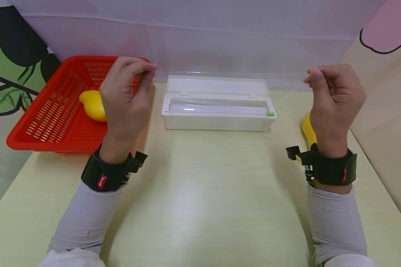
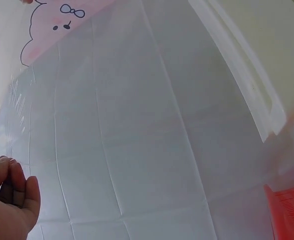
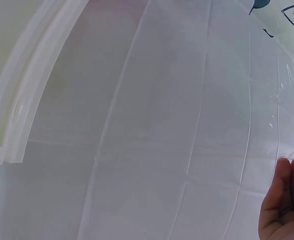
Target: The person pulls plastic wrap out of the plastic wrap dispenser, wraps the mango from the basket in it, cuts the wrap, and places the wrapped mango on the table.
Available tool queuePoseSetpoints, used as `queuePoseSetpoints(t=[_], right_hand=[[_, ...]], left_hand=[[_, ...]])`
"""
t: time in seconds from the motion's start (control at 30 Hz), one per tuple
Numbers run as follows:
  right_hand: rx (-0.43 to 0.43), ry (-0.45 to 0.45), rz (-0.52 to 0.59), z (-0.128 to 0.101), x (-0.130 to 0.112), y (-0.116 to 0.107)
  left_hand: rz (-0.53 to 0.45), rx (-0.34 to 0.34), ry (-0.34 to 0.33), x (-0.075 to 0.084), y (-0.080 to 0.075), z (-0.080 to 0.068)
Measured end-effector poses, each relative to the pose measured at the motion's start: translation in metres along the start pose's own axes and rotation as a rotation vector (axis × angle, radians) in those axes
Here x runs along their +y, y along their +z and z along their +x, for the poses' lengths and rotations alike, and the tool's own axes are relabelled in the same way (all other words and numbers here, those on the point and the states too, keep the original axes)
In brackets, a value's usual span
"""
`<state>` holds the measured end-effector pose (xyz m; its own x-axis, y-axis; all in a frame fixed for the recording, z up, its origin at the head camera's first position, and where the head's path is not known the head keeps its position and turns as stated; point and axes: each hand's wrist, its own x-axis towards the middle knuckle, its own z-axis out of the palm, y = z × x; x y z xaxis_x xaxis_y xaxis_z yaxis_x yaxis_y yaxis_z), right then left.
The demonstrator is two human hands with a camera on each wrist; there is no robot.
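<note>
both hands, left [image 1: 125,94] and right [image 1: 334,98], pinch cling film [image 1: 227,76] above its dispenser box [image 1: 218,120].

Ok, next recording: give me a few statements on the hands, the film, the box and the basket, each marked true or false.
1. Both hands pinch a sheet of clear plastic film stretched between them. True: the left hand and the right hand each pinch an upper corner.
2. The white plastic film dispenser box has its lid closed. False: the lid stands open.
3. The red slotted plastic basket holds a yellow fruit-shaped thing. True.
4. The basket sits to the right of the box. False: it is on the left.
5. The slider on the box is blue. False: the small slider is green.
</note>
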<state>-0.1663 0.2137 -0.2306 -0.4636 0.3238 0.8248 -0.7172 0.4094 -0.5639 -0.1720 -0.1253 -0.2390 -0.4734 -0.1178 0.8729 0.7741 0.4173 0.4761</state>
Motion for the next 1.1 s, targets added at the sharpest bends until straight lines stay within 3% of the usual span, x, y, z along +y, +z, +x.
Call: queuePoseSetpoints(t=[0.93,1.1], right_hand=[[0.058,-0.013,0.029,0.001,-0.016,0.002],[0.071,-0.014,0.044,0.002,-0.019,0.001]], left_hand=[[-0.020,0.053,0.011,0.011,-0.006,0.001],[-0.012,0.048,0.039,0.011,-0.007,0.000]])
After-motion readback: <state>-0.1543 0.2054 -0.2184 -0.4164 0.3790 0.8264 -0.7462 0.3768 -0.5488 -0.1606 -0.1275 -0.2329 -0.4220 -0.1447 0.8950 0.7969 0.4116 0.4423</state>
